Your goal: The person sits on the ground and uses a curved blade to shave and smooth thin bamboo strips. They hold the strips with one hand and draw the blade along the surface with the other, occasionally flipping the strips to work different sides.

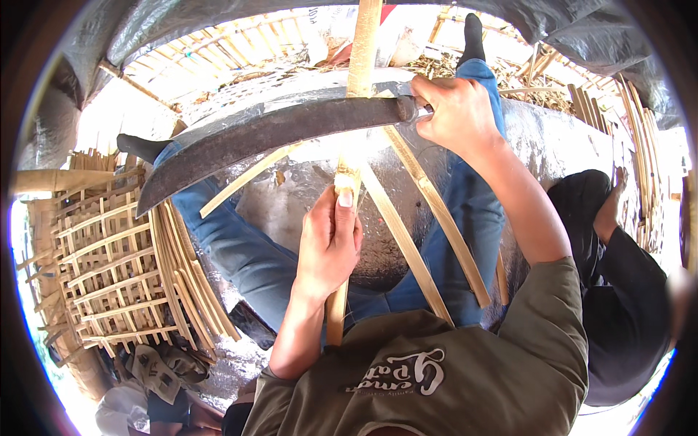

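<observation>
My right hand [459,115] is closed round the handle of a large, dark, curved machete [269,129]. The blade stretches leftward across the view, its broad tip ending above my left knee. A long pale bamboo strip [365,51] runs from the far side toward my body and passes behind the blade. Lower down, my left hand [331,243] grips this strip, thumb on top, close to a node. Between my legs lie other split strips, among them a bamboo strip [438,207] by my right thigh. Glare hides where blade and strip cross, so contact is unclear.
Woven bamboo lattice panels [109,272] are stacked at the left, beside a bundle of long strips [190,280]. A person in dark clothes [618,305] sits close on my right. Grey plastic sheeting [567,134] covers the ground; other people are at the lower left.
</observation>
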{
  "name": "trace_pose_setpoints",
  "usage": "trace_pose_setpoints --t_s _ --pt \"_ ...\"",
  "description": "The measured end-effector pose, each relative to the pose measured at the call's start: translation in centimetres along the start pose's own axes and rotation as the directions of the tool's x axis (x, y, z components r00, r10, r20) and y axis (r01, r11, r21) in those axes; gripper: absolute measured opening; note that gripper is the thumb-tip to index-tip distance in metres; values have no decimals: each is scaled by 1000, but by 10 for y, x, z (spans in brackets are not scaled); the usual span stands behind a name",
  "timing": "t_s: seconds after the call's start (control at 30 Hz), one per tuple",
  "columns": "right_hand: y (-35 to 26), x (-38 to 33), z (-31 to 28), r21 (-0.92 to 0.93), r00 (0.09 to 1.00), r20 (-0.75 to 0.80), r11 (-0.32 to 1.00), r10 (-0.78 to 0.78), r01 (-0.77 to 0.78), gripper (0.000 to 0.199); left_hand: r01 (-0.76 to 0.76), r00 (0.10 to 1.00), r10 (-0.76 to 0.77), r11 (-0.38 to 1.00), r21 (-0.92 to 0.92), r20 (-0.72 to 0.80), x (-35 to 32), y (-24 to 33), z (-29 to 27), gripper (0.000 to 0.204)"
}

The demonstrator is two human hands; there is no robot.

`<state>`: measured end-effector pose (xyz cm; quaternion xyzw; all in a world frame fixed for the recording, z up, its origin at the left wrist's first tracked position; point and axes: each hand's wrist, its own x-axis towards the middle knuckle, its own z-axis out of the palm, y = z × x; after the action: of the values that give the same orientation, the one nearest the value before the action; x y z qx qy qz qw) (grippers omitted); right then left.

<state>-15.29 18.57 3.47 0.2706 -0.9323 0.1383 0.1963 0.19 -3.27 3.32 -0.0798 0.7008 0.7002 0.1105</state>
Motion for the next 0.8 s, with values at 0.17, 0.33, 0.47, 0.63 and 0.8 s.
trace_pose_setpoints --t_s 0.17,0.33,0.47,0.63,0.8 --pt "0 10 7 -44 998 2 997 -55 55 23 64 998 -64 994 -89 0 0 2 -6 32" --pt "33 44 6 -266 960 92 935 266 -234 31 92 996 -91 995 -42 16 -14 -20 -12 35" --pt "50 59 18 -257 974 114 953 194 -160 33 148 989 -145 982 -114 39 -9 -20 -15 36" --pt "10 66 16 -135 949 244 976 198 -169 37 110 994 -109 989 -99 17 5 -26 -26 35" --pt "22 99 41 -141 970 169 979 172 -149 45 141 990 -139 983 -116 29 4 -13 -42 33"
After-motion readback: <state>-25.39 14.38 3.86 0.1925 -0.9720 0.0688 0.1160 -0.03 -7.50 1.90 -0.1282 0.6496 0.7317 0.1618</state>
